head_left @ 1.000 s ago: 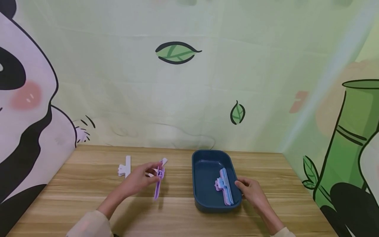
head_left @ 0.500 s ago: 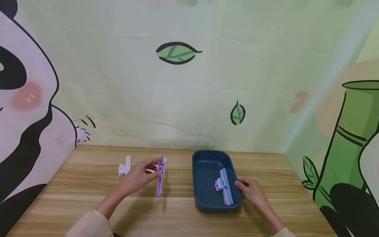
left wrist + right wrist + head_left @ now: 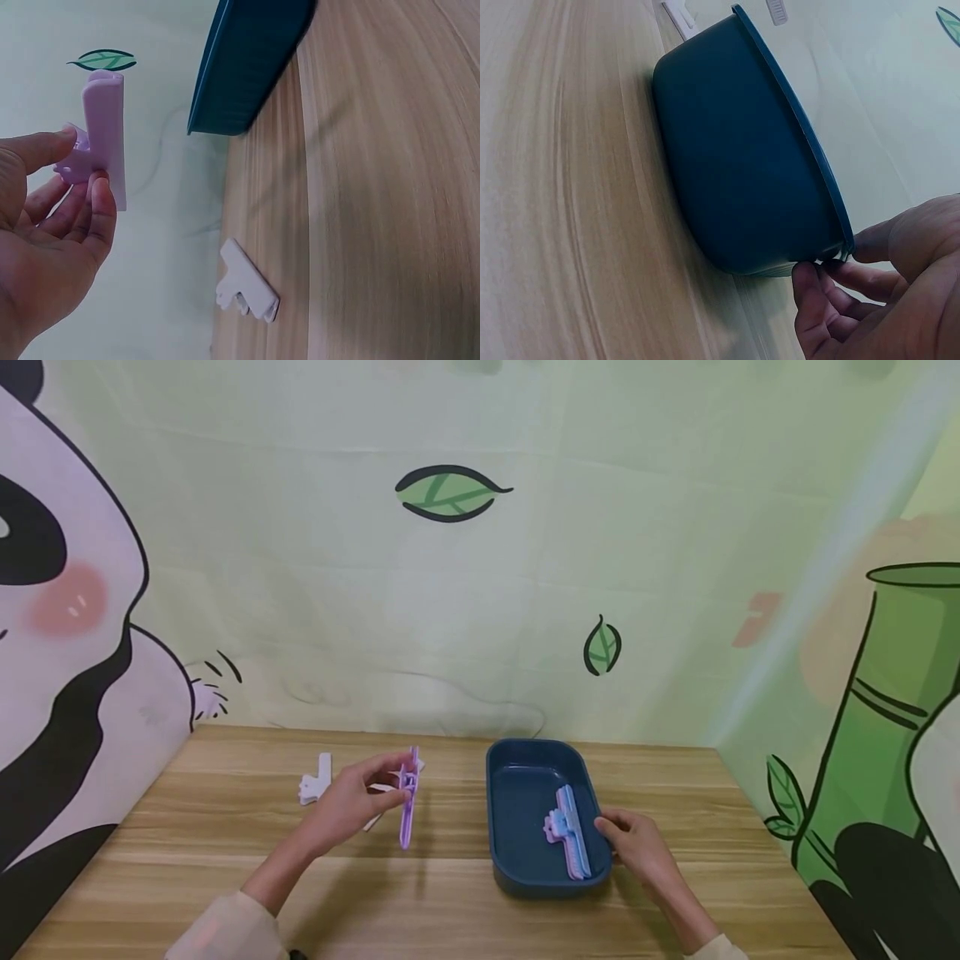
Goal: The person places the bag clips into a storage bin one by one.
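Note:
My left hand (image 3: pixel 351 799) pinches a purple bag clip (image 3: pixel 407 814) by its handle, between thumb and fingers. The clip is lifted off the table, its long bar pointing toward me; in the left wrist view the purple clip (image 3: pixel 105 127) shows from the side. My right hand (image 3: pixel 637 847) grips the right rim of a dark blue rectangular bin (image 3: pixel 517 883), thumb on top and fingers below the rim in the right wrist view. Inside the bin lies a blue and pink bag clip (image 3: pixel 572 835), near its right wall.
Left of my left hand a white bag clip (image 3: pixel 318 779) lies on the wooden table (image 3: pixel 435 910). Another pale clip (image 3: pixel 372 822) lies partly hidden behind the left hand. A cloth backdrop (image 3: pixel 315 568) with panda and leaf prints rises behind the table.
My left hand has raised the purple clip a little and turned it more upright in view, uncovering more of the pale clip behind. The right hand, bin and clip inside have not moved.

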Demonstrator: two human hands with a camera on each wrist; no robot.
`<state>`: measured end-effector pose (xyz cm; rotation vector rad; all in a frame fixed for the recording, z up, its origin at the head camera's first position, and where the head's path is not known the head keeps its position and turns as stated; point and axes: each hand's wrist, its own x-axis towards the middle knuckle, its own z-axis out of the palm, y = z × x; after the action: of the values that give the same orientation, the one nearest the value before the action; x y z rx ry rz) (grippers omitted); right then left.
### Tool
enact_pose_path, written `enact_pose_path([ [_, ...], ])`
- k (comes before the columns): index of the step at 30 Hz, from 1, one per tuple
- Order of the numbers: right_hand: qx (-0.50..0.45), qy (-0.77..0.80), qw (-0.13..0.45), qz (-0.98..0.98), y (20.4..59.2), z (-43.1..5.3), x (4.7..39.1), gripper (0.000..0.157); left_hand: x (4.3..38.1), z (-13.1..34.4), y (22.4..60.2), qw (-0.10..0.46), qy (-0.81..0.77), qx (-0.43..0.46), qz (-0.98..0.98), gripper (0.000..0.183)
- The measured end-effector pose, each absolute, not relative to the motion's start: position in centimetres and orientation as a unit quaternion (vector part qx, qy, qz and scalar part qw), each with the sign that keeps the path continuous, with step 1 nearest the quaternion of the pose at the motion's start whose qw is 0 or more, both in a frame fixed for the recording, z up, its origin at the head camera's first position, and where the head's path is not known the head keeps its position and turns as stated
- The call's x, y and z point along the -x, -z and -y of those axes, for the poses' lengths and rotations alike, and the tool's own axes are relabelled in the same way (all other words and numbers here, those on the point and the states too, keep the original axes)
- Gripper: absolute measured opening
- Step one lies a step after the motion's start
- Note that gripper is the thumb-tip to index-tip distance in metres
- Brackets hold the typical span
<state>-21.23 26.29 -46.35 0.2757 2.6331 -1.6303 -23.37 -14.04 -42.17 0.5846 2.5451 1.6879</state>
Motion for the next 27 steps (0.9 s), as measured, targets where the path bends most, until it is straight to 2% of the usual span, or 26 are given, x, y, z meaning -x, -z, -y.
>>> enact_pose_path([
  [15, -0.078, 0.537, 0.012, -0.84, 46.3, -26.3, 21.2, 0.033, 23.5, 13.3, 42.1, 0.016, -0.564, -0.2, -0.801, 0.052],
  [27, -0.084, 0.534, 0.013, -0.842, 46.3, -26.3, 21.3, 0.032, 23.3, 11.5, 42.6, 0.032, -0.563, -0.211, -0.799, 0.047],
])
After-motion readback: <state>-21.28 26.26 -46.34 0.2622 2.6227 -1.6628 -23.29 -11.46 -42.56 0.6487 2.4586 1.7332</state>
